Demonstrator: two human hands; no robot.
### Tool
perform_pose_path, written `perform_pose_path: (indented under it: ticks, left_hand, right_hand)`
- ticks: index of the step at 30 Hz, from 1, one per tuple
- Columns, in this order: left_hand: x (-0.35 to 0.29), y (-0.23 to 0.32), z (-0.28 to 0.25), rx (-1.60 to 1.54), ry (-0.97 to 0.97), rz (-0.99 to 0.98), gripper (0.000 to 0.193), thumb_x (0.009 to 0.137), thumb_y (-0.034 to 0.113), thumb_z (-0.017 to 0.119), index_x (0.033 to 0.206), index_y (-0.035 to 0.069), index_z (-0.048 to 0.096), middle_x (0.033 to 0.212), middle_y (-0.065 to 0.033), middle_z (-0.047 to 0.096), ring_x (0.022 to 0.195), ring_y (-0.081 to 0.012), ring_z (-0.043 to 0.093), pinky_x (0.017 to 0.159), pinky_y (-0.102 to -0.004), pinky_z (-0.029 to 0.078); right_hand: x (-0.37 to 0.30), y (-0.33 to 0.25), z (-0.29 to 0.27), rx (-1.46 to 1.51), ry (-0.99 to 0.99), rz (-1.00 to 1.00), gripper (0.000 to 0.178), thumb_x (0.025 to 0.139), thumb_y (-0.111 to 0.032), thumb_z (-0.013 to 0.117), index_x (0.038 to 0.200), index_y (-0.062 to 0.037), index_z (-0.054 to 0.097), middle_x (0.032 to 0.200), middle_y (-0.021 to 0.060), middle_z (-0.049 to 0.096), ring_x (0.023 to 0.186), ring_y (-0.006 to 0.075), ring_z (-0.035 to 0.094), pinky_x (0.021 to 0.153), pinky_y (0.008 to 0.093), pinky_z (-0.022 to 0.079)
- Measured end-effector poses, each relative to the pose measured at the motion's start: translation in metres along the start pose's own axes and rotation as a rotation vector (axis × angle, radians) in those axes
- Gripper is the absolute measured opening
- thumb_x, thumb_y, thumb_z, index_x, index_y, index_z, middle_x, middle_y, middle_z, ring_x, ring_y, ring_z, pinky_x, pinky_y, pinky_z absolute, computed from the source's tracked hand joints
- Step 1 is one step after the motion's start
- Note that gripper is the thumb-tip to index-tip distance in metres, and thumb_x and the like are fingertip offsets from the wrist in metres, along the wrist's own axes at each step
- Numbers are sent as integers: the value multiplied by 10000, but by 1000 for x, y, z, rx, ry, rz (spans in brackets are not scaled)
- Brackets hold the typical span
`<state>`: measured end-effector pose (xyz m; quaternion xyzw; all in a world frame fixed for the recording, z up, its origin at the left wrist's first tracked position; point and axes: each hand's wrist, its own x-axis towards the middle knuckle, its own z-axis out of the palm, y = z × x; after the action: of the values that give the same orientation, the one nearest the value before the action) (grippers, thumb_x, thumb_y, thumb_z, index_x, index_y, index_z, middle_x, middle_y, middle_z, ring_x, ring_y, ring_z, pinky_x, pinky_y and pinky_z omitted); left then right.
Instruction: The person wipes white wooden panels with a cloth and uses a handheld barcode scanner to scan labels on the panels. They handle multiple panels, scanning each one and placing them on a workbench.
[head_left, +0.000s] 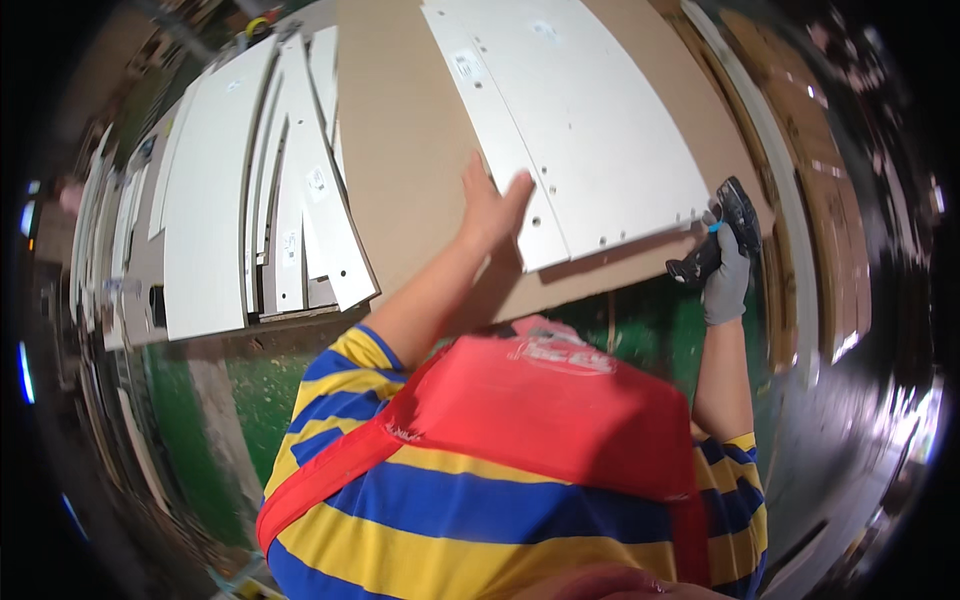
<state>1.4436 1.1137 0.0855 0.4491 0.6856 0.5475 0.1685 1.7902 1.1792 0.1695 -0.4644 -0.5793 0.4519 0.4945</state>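
Observation:
Two white panels lie side by side in front of me: a narrow strip [508,170] and a wider panel [600,130], both with drilled holes. At the strip's left edge is my left hand [490,213], bare, with thumb and fingers apart; whether it presses on the strip I cannot tell. My right hand [727,275], in a grey glove, is wrapped round a black cordless drill [738,208]. The drill's front end is at the wide panel's near right corner, beside small holes along that edge. The bit's tip is too small to make out.
Brown cardboard [395,150] lies under the panels. To the left stand a large white board [215,190] and several loose white strips [318,180]. Long boards and stacked brown cardboard [825,200] run along the right. A green surface [640,325] shows below the table's near edge.

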Motion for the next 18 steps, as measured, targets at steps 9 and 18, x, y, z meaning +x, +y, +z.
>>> perform_pose_path:
  ticks: [9, 18]
  left_hand:
    - [-28, 25, 17, -315, -123, -202, 908, 942, 90, 596, 1553, 79, -75, 1424, -220, 381, 1195, -271, 515, 898, -358, 509]
    - [-23, 52, 9, -563, -132, -321, 932, 931, 89, 611, 1558, 110, -77, 1398, -176, 419, 1109, -237, 552, 752, -341, 529]
  right_hand:
    - [84, 52, -13, 128, -180, 314, 468, 968, -373, 565, 1206, 24, 635, 1070, 71, 670, 968, 120, 590, 870, 259, 450]
    - [83, 48, -15, 79, -222, 329, 433, 926, -400, 617, 1001, 17, 703, 970, 78, 677, 867, 105, 575, 796, 251, 451]
